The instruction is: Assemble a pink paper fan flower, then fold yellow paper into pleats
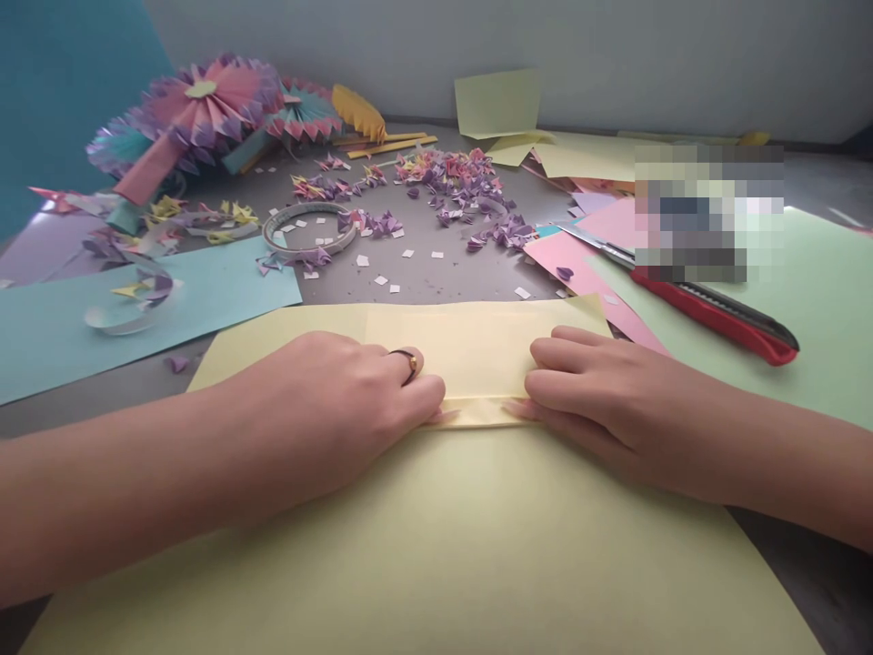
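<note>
The grey tabletop (436, 277) carries all items. A large pale yellow paper sheet (423, 564) occupies the near side and runs out of view at the near edge. Its far portion is folded back toward the near side, forming a horizontal folded edge (470, 414) at centre.

The left hand (327, 409) and right hand (620, 405) rest on the sheet, one on each side of centre. The left fingers (416, 396) and right fingers (546, 382) are curled and closed narrow, pinching the folded edge from above, with the thumbs apparently beneath it. The two hands stand just apart.

To the right lie a pale green sheet (825, 318) and a pink sheet (587, 259). A red utility knife (716, 314) rests on them, near the right hand but not touching it. To the left lies a pale blue sheet (129, 314).

Farther off stand a large pink-and-purple folded paper fan model (195, 114) and loose yellow sheets (497, 102). A far-right area (709, 214) is pixelated and cannot be identified.

Between these lie a paper ring (310, 227), purple folded paper pieces (450, 186), and small white paper squares (382, 277). A gold ring (407, 362) sits on one left finger.
</note>
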The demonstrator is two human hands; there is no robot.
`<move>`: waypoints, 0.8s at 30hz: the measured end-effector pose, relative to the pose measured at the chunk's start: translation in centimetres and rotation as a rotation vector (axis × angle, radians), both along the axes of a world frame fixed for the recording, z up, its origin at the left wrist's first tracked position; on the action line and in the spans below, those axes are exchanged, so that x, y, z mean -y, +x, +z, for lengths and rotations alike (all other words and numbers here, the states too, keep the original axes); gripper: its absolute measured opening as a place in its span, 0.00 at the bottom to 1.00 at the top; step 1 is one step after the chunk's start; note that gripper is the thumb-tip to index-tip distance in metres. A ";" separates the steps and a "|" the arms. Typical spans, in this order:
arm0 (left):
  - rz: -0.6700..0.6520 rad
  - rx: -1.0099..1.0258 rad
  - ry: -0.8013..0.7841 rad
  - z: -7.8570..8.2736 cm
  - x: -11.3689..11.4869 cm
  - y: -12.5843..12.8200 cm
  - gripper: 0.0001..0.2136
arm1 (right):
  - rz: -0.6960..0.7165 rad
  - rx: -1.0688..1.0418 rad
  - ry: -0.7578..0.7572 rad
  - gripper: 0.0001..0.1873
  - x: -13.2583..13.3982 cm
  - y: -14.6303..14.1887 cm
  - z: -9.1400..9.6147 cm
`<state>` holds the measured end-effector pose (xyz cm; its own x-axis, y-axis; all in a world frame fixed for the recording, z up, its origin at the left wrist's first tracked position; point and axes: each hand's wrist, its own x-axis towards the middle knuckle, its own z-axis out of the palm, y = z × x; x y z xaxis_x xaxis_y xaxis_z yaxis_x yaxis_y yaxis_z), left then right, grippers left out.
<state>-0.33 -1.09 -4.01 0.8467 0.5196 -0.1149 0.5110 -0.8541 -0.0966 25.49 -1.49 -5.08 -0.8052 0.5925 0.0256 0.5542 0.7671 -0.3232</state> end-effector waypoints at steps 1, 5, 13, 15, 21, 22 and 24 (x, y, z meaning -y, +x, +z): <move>-0.009 -0.004 0.024 0.0 0.0 0.0 0.11 | 0.002 0.001 0.003 0.16 0.0 0.0 0.0; -0.121 0.062 0.255 0.3 0.2 -0.1 0.10 | 0.000 0.013 0.013 0.16 0.1 0.0 0.0; -0.014 0.359 0.176 -1.3 5.2 0.8 0.20 | 0.006 -0.018 0.001 0.15 0.0 0.0 -0.1; -0.010 0.366 0.141 -2.2 6.6 1.1 0.26 | 0.004 -0.019 -0.003 0.15 0.0 0.0 -0.1; 0.089 0.216 0.025 -2.1 7.9 1.4 0.34 | -0.007 -0.008 -0.002 0.16 0.2 -0.1 0.1; 0.088 0.206 0.013 -1.9 7.8 1.4 0.34 | -0.006 -0.009 0.002 0.16 0.2 -0.1 0.1; 0.092 0.197 0.004 -1.6 7.8 1.5 0.36 | -0.007 -0.009 0.012 0.16 0.2 -0.1 0.1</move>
